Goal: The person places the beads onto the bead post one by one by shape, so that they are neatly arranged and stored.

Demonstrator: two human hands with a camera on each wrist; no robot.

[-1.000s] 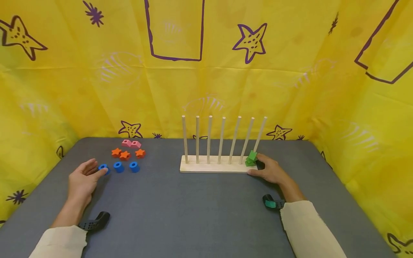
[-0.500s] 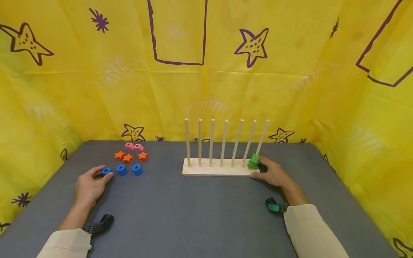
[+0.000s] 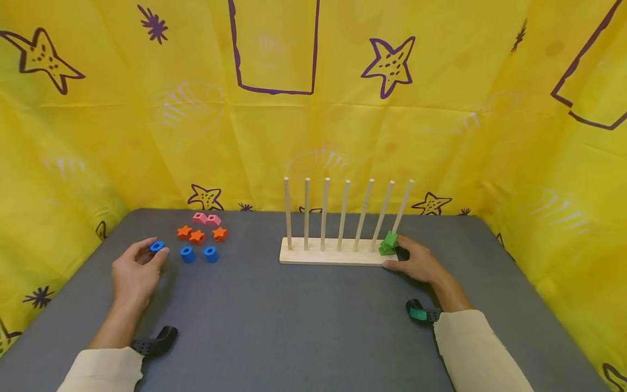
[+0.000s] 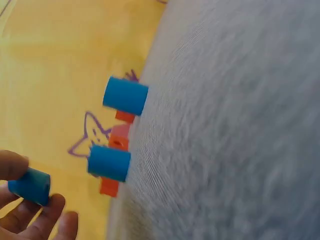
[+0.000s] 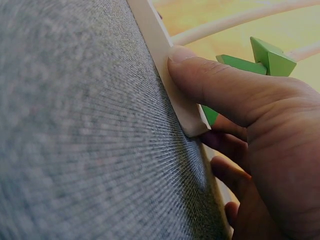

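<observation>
My left hand (image 3: 133, 277) pinches a blue cylindrical bead (image 3: 157, 246) between thumb and fingers, and in the left wrist view that bead is off the table. Two more blue beads (image 3: 188, 254) stand upright just to its right. At the right, my right hand (image 3: 416, 262) grips the end of a wooden peg stand (image 3: 333, 256), thumb on the front edge of its base. Several tall pegs rise from the stand. Green angular beads (image 3: 389, 241) are stacked askew on the rightmost peg, beside the right hand's fingers. Some right fingers are hidden behind the base in the head view.
Orange star beads (image 3: 197, 237) lie behind the blue ones, with two pink beads (image 3: 213, 220) farther back. A yellow patterned cloth (image 3: 274, 136) encloses the dark grey table (image 3: 284, 326) at the back and sides.
My left hand has closed its fingers on the leftmost blue bead and raised it off the table. The right hand keeps its place at the stand. The head view has shifted slightly.
</observation>
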